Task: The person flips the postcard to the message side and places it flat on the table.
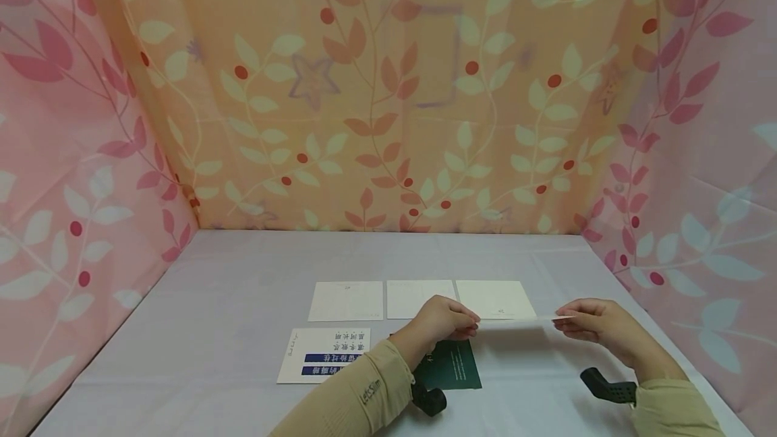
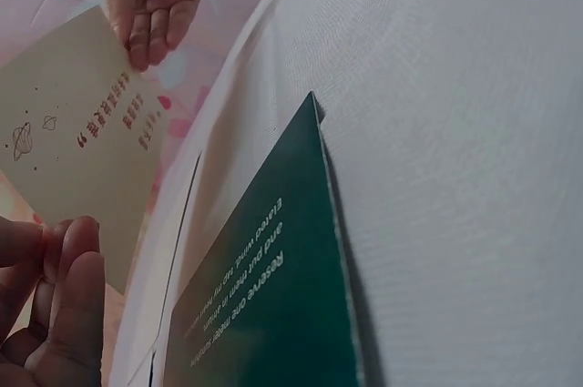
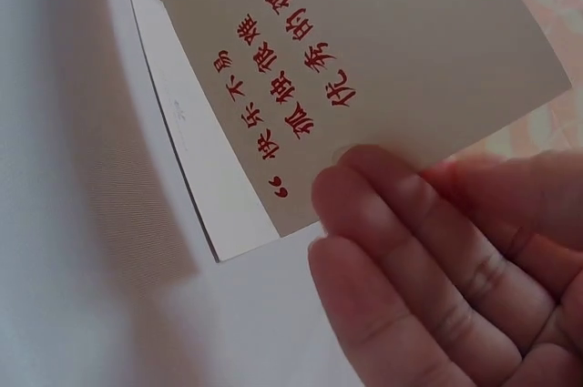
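One green card [image 1: 455, 369] lies nearest, below the left hand [image 1: 440, 322].
Past it, that hand and the right hand [image 1: 597, 329] pinch opposite ends of a raised card [image 3: 392, 41], probably keeping it flat; beyond, three pale cards [image 1: 419, 295] form a row, perhaps avoiding overlap.
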`<state>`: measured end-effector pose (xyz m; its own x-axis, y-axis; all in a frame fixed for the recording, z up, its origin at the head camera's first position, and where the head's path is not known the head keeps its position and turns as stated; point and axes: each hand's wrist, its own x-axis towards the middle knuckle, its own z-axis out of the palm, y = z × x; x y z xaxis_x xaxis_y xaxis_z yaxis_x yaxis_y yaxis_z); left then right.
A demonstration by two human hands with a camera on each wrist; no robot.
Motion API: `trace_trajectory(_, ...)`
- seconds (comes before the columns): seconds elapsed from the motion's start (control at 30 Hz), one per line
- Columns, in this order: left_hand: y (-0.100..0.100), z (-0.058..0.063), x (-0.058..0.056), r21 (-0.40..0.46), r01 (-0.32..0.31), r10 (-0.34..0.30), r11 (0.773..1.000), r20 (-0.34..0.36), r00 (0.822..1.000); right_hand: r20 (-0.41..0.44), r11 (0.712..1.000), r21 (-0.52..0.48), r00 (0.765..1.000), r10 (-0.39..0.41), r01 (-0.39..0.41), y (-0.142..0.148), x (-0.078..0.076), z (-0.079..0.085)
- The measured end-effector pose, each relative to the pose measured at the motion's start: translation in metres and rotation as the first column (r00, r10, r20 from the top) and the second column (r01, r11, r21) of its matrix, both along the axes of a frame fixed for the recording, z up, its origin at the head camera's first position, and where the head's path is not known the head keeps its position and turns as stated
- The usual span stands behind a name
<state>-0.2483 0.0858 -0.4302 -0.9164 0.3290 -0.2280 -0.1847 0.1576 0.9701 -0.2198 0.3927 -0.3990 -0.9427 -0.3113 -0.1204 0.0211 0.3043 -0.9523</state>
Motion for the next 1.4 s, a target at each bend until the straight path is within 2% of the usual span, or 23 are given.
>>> trace_trajectory(0.13,0.0,0.0,0.001,-0.013,-0.008,0.008,1.0,-0.002,1.0,0.031,1.0,0.007,0.999,-0.012,0.012,0.0,-0.002,-0.003)
trace_trajectory(0.23,0.0,0.0,0.001,-0.021,-0.016,0.015,1.0,-0.01,1.0,0.051,0.997,0.041,0.997,-0.065,0.063,-0.004,-0.002,-0.004)
trace_trajectory(0.6,-0.001,-0.001,0.004,0.029,-0.021,0.022,0.999,-0.047,0.999,0.042,0.985,0.132,0.992,-0.119,0.112,-0.01,0.001,-0.009)
trace_trajectory(0.73,0.0,0.0,0.005,0.033,-0.039,0.041,0.999,-0.055,0.998,0.051,0.974,0.183,0.989,-0.142,0.131,-0.011,0.001,-0.01)
trace_trajectory(0.93,0.002,-0.002,0.006,0.016,-0.063,0.064,0.998,-0.071,0.995,0.065,0.964,0.205,0.981,-0.185,0.168,-0.015,0.001,-0.013)
trace_trajectory(1.13,0.001,-0.003,0.005,0.021,-0.085,0.085,0.996,-0.036,0.996,0.068,0.96,0.205,0.976,-0.206,0.189,-0.017,0.0,-0.014)
trace_trajectory(1.4,0.0,-0.004,0.003,0.067,-0.106,0.106,0.992,0.007,0.994,0.069,0.96,0.21,0.977,-0.201,0.183,-0.019,-0.001,-0.014)
